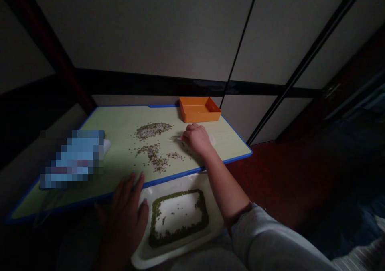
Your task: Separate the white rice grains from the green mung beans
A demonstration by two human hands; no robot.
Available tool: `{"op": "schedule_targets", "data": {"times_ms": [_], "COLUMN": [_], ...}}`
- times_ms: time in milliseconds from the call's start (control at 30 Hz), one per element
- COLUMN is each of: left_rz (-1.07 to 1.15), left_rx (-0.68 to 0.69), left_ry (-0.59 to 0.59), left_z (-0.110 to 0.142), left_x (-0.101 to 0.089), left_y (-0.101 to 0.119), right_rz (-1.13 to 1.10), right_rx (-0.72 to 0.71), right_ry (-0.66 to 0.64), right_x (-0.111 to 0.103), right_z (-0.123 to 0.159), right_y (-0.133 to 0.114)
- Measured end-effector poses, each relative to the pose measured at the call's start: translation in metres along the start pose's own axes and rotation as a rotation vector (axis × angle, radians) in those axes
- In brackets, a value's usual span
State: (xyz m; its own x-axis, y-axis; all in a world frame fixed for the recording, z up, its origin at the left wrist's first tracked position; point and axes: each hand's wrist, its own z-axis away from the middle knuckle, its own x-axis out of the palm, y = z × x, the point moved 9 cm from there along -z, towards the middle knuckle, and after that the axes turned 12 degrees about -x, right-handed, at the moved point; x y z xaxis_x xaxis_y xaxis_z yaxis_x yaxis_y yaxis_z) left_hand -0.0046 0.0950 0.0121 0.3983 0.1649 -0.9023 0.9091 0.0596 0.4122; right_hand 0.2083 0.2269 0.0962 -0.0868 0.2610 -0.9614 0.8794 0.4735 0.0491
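Observation:
On the pale green table [117, 120], my right hand [195, 138] is closed around a thin, pale, see-through piece whose tip points left; its kind is unclear. Left of it lies a heap of small green and whitish grains [153, 130]. A looser scatter of grains [155, 158] spreads nearer the front edge. My left hand [128, 211] rests with fingers apart at the blue table edge, beside a white basin [177, 255]. Green grains line the bottom edges of that basin, which sits below the table's front edge.
An orange open box [200, 116] stands at the table's back right. At the left lies a blurred light-blue object [78, 154]. Pale cabinet doors [150, 30] rise directly behind the table. Dark red floor [270, 178] shows at the right.

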Motion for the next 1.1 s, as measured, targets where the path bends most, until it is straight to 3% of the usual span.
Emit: {"op": "schedule_targets", "data": {"times_ms": [600, 733, 933, 1100], "left_rz": [0.030, 0.008, 0.012, 0.018], "left_rx": [-0.024, -0.022, -0.020, -0.020], "left_ry": [-0.008, -0.004, -0.006, -0.021], "left_z": [0.000, 0.000, 0.001, 0.001], "left_x": [0.002, 0.003, -0.001, -0.001], "left_y": [-0.002, -0.002, 0.001, 0.002], "right_rz": [-0.087, -0.078, -0.080, -0.111], "right_rx": [-0.060, -0.024, 0.105, 0.050], "right_ry": [-0.034, -0.051, 0.053, 0.005], "right_x": [-0.016, -0.018, -0.021, -0.012], "right_z": [0.032, 0.033, 0.029, 0.021], "right_y": [-0.008, -0.007, 0.002, -0.006]}}
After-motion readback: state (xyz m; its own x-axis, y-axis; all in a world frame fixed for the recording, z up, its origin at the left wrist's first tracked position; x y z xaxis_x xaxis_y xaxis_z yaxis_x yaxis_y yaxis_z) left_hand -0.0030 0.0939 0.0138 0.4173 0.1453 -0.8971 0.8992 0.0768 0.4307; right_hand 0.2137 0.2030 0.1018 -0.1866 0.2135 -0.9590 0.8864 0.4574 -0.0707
